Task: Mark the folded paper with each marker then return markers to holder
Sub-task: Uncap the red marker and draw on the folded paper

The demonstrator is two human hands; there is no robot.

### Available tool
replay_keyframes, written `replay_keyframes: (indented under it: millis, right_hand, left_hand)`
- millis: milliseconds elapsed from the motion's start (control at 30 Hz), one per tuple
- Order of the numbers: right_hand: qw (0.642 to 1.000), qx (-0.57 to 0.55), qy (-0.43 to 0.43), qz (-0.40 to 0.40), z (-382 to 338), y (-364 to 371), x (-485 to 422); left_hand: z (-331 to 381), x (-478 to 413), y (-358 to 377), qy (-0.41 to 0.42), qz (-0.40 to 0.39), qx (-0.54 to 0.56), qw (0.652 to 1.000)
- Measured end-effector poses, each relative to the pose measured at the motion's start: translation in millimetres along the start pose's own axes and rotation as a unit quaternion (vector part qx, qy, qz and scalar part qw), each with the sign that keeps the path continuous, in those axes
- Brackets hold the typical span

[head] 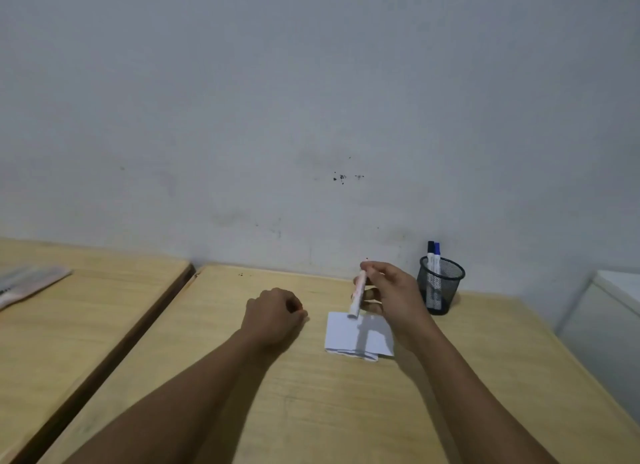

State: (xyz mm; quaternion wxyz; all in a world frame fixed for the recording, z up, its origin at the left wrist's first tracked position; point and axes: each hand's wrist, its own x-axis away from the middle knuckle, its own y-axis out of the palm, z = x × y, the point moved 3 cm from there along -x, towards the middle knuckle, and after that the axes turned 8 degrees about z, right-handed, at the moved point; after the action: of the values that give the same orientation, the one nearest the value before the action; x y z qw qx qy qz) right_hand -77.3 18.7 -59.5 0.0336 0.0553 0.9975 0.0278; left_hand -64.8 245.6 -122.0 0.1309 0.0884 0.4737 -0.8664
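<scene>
We see our right hand grasping a white marker with faint reddish print, held tilted above the folded paper, its lower end over the sheet's 11 o'clock corner. The paper is a white folded square lying flat on the wooden table, layered edges showing at 6 o'clock. Our left hand rests clenched at the paper's 9 o'clock. At 2 o'clock, a black mesh holder keeps a black-capped marker and a blue-capped marker upright.
</scene>
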Motion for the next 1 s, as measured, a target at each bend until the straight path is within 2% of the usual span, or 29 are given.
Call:
replay_keyframes:
  millis: [100, 200, 233, 300, 367, 467, 633, 833, 1000]
  right_hand:
    - [0.989, -0.136, 0.055, -0.006, 4.2, -3.2, -3.6]
    - [0.991, -0.130, 0.044, -0.009, 11.8, -1.7, -5.1]
    - [0.994, -0.101, 0.032, -0.008, 15.3, 0.5, -5.8]
    - [1.000, -0.016, 0.000, -0.009, 23.3, 6.9, -10.4]
    - [0.995, 0.089, -0.038, -0.025, 30.3, 14.8, -17.2]
    - [0.979, 0.184, -0.064, -0.051, 45.2, 20.9, -28.7]
    - [0.978, 0.198, -0.050, -0.040, 76.7, 20.0, -42.6]
    - [0.961, 0.247, -0.124, -0.025, 83.9, 20.7, -41.6]
    - [0.956, 0.262, -0.127, -0.034, 91.1, 20.3, -43.2]
  left_hand:
    - [1.4, 7.5, -0.1, 0.017, 0.027, -0.008, 0.999]
    - [14.5, 29.6, -8.4, 0.107, 0.160, -0.014, 0.981]
    - [22.4, 39.4, -8.8, 0.157, 0.168, -0.009, 0.973]
    - [38.6, 56.5, -0.9, 0.239, 0.096, -0.030, 0.966]
    - [43.6, 62.7, 11.6, 0.246, 0.002, -0.073, 0.967]
    - [39.1, 61.2, 22.7, 0.247, -0.054, -0.115, 0.961]
    - [31.5, 59.7, 27.7, 0.239, -0.080, -0.128, 0.959]
    - [28.1, 60.2, 28.3, 0.225, -0.132, -0.126, 0.957]
    - [25.9, 62.4, 31.7, 0.214, -0.189, -0.132, 0.949]
